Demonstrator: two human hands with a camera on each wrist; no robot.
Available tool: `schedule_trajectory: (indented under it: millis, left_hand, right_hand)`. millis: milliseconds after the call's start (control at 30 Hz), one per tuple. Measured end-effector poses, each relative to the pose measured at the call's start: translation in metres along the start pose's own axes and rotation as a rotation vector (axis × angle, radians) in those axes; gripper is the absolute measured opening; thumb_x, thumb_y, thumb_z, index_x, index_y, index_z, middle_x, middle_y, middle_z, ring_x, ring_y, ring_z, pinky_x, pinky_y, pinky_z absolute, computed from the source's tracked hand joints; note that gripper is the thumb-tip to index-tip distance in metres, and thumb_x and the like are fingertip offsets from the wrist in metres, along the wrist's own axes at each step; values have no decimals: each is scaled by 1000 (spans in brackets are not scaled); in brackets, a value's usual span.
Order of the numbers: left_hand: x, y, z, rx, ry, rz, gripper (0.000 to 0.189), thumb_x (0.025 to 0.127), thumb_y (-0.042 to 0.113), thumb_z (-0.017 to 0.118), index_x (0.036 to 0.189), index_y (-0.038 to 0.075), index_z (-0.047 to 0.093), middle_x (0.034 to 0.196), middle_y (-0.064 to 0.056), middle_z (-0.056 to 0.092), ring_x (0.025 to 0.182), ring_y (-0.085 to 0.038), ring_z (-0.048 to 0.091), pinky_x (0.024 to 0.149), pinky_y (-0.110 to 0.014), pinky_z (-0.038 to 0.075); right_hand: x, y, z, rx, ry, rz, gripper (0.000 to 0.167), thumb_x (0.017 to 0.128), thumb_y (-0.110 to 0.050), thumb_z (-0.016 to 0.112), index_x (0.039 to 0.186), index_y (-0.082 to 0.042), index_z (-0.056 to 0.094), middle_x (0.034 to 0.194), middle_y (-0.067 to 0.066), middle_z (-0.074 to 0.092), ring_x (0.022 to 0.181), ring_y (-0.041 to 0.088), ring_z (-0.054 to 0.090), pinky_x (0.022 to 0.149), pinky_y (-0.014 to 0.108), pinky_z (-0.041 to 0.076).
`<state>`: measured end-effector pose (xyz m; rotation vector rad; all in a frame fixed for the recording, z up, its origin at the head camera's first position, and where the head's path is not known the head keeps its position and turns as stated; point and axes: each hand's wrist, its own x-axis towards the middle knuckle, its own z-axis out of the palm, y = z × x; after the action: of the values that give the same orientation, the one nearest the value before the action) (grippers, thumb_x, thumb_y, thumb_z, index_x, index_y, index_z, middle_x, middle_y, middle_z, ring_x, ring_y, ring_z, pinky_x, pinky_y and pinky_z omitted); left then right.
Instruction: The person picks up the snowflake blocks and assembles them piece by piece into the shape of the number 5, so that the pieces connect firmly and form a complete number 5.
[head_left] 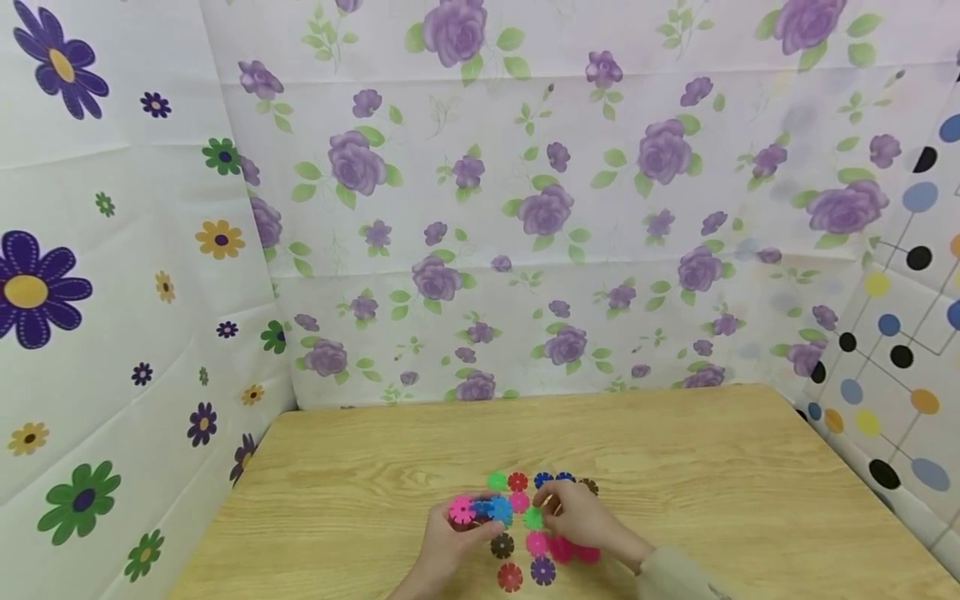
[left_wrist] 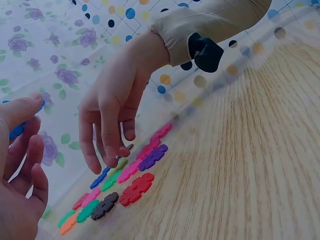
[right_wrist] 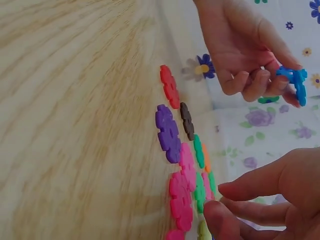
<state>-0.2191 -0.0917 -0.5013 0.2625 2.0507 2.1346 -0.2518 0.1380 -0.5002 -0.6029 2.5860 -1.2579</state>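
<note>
My left hand (head_left: 447,543) grips several notched plastic discs joined together, among them a pink disc (head_left: 462,509) and a blue disc (head_left: 500,511), raised off the table. In the right wrist view the blue piece (right_wrist: 298,82) sits between thumb and fingers. Just over the loose discs hovers my right hand (head_left: 585,518), fingers bent downward and nothing between them. Its fingertips are closest to a green disc (head_left: 533,518). In the right wrist view a gap shows between right thumb and forefinger.
Loose flower-shaped discs lie flat on the wooden table (head_left: 360,483): a red disc (head_left: 510,577), a purple disc (head_left: 543,571), a dark brown disc (head_left: 502,546) and several more in pink, green and blue. A floral cloth (head_left: 480,217) hangs behind the table.
</note>
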Motion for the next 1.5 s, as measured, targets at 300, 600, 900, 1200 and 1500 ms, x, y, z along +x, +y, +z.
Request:
schedule_trajectory:
  millis: [300, 600, 900, 1200, 1500]
  left_hand:
    - [-1, 1, -1, -1, -12, -9, 54, 80, 19, 79, 125, -3, 60, 126, -13, 65, 106, -11, 64, 87, -19, 53]
    - [1, -1, -3, 3, -28, -7, 51, 81, 19, 79, 124, -2, 61, 122, -12, 67, 102, -8, 65, 85, -19, 53]
    - [1, 1, -5, 52, -24, -34, 46, 85, 25, 75, 122, 2, 64, 115, -10, 70, 98, -9, 66, 83, -19, 54]
    - [4, 6, -4, 90, 12, -101, 37, 84, 31, 75, 106, 3, 66, 93, 2, 70, 86, -12, 63, 81, -29, 53]
    - [4, 12, 0, 65, -13, -66, 37, 84, 27, 75, 106, -2, 66, 90, 3, 70, 85, -11, 63, 80, -27, 54]
  right_hand:
    - [5, -2, 10, -139, 96, 45, 24, 77, -16, 80, 89, -4, 64, 72, -2, 60, 62, 8, 53, 51, 20, 45]
    - [11, -4, 17, -221, 118, 71, 27, 75, -15, 82, 84, -7, 57, 74, -1, 54, 65, 10, 46, 54, 21, 39]
    - [6, -3, 15, -49, 114, -34, 16, 82, 3, 67, 87, -7, 56, 76, -1, 57, 67, 8, 50, 56, 19, 44]
    - [-4, -15, -1, 75, 121, -120, 8, 90, -5, 64, 97, -7, 68, 88, 1, 67, 77, 6, 59, 69, 21, 52]
    - [-17, -35, -12, 184, 133, -150, 13, 93, -12, 64, 104, -6, 69, 94, 6, 70, 77, 8, 63, 64, 22, 53]
